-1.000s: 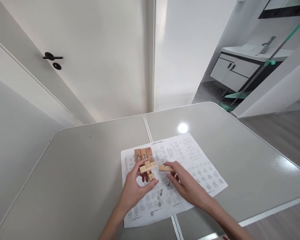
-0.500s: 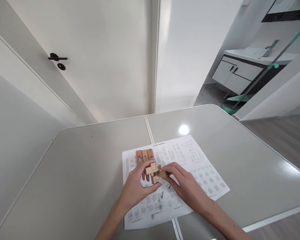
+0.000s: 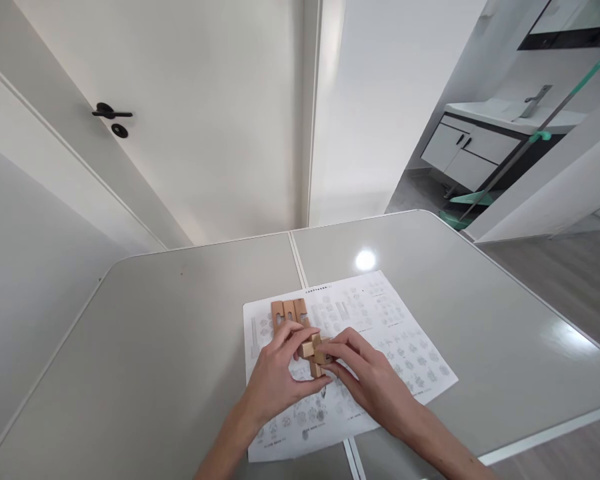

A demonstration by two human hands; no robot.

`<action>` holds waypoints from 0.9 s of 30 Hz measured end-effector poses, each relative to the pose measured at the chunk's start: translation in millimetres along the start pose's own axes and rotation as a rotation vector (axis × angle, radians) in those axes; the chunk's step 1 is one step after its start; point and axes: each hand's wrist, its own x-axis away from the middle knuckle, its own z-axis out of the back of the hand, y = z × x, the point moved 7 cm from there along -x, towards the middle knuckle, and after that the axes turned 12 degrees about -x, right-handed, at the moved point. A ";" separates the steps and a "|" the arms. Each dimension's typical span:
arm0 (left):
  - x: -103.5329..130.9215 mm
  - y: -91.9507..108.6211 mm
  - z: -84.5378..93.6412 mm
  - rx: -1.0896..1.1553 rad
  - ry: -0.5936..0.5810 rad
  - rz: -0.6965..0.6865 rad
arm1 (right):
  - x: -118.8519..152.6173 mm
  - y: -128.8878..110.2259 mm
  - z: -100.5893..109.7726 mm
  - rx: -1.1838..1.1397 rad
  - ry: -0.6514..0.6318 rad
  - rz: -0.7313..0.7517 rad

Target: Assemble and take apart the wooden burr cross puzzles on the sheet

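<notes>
A small cluster of interlocked wooden pieces (image 3: 309,349) is held above the printed sheet. My left hand (image 3: 275,373) grips it from the left, with fingers over the top and the thumb at the lower end. From the right, my right hand (image 3: 373,373) pinches a notched wooden block (image 3: 323,351) against the cluster. Three notched wooden pieces (image 3: 289,310) lie side by side on the paper just beyond my left fingers, which cover their near ends.
The white sheet (image 3: 410,333) with small printed diagrams lies on a grey table (image 3: 180,347) with a seam down its middle. Past the table are a door with a black handle (image 3: 113,112) and, at right, a sink cabinet (image 3: 473,147).
The cluster has turned and shifted slightly right in my left hand, whose fingers now wrap further over it. The block in my right hand sits closer against the cluster.
</notes>
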 end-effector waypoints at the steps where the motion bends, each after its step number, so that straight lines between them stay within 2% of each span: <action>1: -0.1 0.7 -0.5 0.007 -0.006 0.000 | 0.3 -0.3 0.1 -0.007 0.007 0.005; 6: 3.5 -3.7 -4.9 0.091 -0.068 0.105 | -0.6 -0.9 2.6 -0.064 0.018 0.043; 11: 5.6 -5.5 -3.8 0.354 -0.071 0.151 | -2.4 6.1 18.5 -0.086 0.126 -0.005; 17: 4.9 -3.0 -4.6 0.612 -0.097 0.142 | -2.5 17.6 6.2 -0.108 -0.044 -0.150; 21: 5.2 3.5 -7.2 0.668 -0.152 0.118 | -5.2 18.7 3.7 -0.126 -0.026 -0.185; 24: 4.5 7.5 -6.3 0.667 -0.149 0.094 | -7.8 15.0 2.2 -0.140 -0.047 -0.150; 27: 4.3 8.2 -7.2 0.655 -0.143 0.088 | -7.4 16.9 0.0 -0.230 -0.062 -0.178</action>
